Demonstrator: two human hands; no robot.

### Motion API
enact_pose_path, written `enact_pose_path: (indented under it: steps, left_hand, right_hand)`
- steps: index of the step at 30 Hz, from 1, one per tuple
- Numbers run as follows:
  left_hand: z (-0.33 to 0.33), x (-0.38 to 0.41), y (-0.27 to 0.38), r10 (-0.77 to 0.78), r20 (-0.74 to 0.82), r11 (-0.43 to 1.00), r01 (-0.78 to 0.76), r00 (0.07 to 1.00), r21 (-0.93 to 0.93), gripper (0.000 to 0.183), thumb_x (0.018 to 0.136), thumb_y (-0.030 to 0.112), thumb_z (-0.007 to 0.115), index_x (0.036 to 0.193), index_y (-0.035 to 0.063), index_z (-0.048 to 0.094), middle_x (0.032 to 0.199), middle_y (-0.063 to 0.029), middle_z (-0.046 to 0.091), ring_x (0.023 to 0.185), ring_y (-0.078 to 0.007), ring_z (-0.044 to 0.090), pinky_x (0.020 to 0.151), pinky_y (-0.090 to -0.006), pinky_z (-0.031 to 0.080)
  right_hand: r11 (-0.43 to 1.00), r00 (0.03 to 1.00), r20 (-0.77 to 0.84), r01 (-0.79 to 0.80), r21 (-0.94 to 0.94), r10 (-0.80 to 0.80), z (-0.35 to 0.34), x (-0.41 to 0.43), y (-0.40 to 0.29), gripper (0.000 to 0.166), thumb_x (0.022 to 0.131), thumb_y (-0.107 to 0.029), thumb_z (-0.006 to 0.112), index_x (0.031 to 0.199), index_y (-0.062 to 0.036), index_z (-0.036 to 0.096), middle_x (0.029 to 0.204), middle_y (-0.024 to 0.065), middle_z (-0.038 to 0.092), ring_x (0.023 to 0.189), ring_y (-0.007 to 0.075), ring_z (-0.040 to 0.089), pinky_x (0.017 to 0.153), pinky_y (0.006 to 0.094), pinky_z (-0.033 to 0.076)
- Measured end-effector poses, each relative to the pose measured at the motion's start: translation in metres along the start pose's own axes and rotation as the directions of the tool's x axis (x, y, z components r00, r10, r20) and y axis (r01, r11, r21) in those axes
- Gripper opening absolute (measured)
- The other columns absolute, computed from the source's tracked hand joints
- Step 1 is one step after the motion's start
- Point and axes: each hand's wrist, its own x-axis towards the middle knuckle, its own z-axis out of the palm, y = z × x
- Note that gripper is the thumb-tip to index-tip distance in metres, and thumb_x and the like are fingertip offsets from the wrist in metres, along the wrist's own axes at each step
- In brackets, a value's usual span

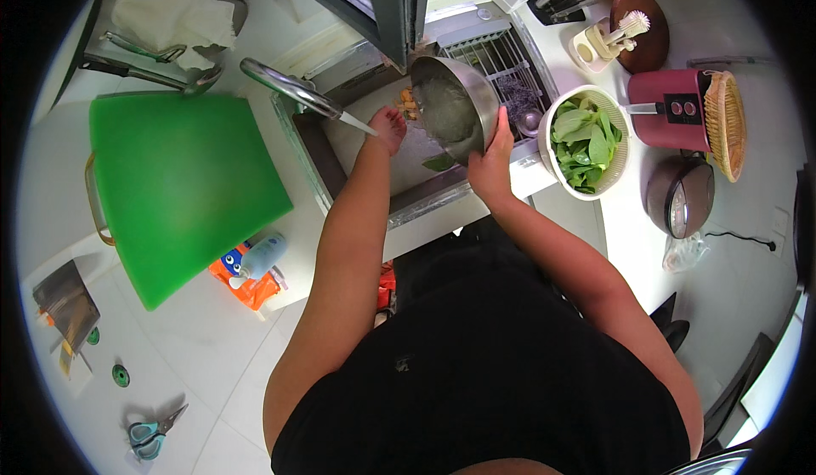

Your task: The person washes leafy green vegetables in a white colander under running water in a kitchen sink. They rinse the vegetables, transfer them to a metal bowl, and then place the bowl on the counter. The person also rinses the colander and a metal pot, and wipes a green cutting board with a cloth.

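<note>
My right hand (492, 169) grips the rim of a stainless steel bowl (481, 99), tilted on its side over the sink (363, 140) with its mouth facing left. Water (446, 108) shows inside the bowl. Under the chrome faucet (293, 89), my left hand (389, 129) is held low in the sink with nothing seen in it, its fingers slightly bent. A white stream from the spout meets it near the wrist. Orange-brown scraps (406, 102) lie on the sink floor beyond the left hand. A loose green leaf (438, 162) rests below the bowl.
Right of the sink stands a white colander (615, 175) of green leaves. A wire rack (478, 45) spans the sink's right side. A green cutting board (185, 182) lies to the left. An open window frame (398, 10) juts over the sink's back edge. Scissors (153, 433) hang lower left.
</note>
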Motion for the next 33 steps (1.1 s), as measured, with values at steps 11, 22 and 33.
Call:
enact_pose_path:
  steps: [11, 22, 33]
  left_hand:
    - [-0.013, -0.03, 0.013, 0.062, 0.03, 0.866, -0.038, 0.998, -0.499, 0.025, 0.097, 0.027, 0.056, 0.08, 0.0095, 0.063, 0.073, -0.0034, 0.064, 0.069, -0.0195, 0.064, 0.062, -0.031, 0.055]
    - [-0.01, -0.095, 0.084, 0.812, -0.059, 0.548, -0.723, 0.58, 0.421, 0.045, 0.094, 0.054, 0.066, 0.12, 0.0162, 0.066, 0.114, 0.0022, 0.068, 0.106, -0.0205, 0.062, 0.097, -0.0401, 0.048]
    - [-0.009, -0.109, 0.014, 0.513, 0.452, 0.02, -0.537, 0.729, 0.843, 0.058, 0.101, 0.031, 0.057, 0.153, 0.012, 0.041, 0.152, -0.0093, 0.048, 0.14, -0.031, 0.044, 0.118, -0.0448, 0.032]
  right_hand:
    - [0.892, 0.895, -0.129, 0.393, -0.222, -0.426, -0.049, 0.004, 0.003, 0.088, 0.081, 0.012, 0.063, 0.156, 0.0008, 0.017, 0.151, 0.0319, 0.031, 0.139, 0.0493, 0.034, 0.117, 0.054, 0.028]
    - [0.881, 0.863, -0.176, 0.457, -0.125, -0.473, -0.07, 0.01, 0.0, 0.091, 0.077, 0.015, 0.064, 0.155, -0.0026, 0.021, 0.151, 0.0306, 0.035, 0.136, 0.0488, 0.039, 0.115, 0.0541, 0.032]
    - [0.72, 0.731, -0.154, 0.682, 0.129, -0.665, -0.107, 0.026, -0.003, 0.059, 0.085, -0.003, 0.07, 0.139, -0.0194, 0.052, 0.146, 0.0234, 0.048, 0.128, 0.0424, 0.056, 0.103, 0.0466, 0.05]
